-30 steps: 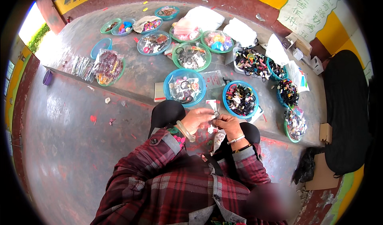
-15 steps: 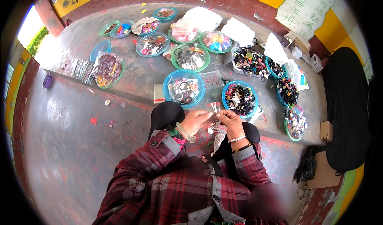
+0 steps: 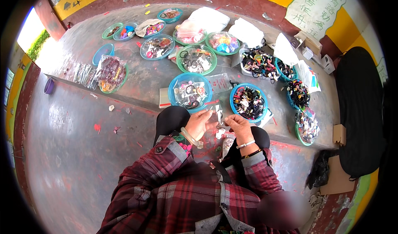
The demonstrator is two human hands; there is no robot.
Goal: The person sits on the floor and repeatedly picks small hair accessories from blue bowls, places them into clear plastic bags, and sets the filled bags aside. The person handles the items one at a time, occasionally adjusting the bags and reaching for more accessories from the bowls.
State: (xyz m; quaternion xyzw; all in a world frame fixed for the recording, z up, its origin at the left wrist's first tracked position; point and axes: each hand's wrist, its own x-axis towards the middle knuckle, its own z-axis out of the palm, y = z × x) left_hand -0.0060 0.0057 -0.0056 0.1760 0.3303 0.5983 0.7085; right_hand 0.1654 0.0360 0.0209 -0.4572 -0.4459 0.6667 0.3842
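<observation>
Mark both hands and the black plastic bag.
Left hand (image 3: 197, 124): head view, middle of hand.
Right hand (image 3: 241, 128): head view, back of hand.
Black plastic bag (image 3: 319, 170): head view, crumpled middle.

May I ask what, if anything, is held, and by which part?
The left hand seems to pinch a clear plastic bag by its edge; for the right hand, unclear.

The dark item (image 3: 222, 127) by the fingers (image 3: 233, 120) is too small to identify.

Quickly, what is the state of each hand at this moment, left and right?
Left hand: at clear plastic; whether open or gripping it cannot be told.
Right hand: fingertips closed, apparently on a small dark item.
</observation>
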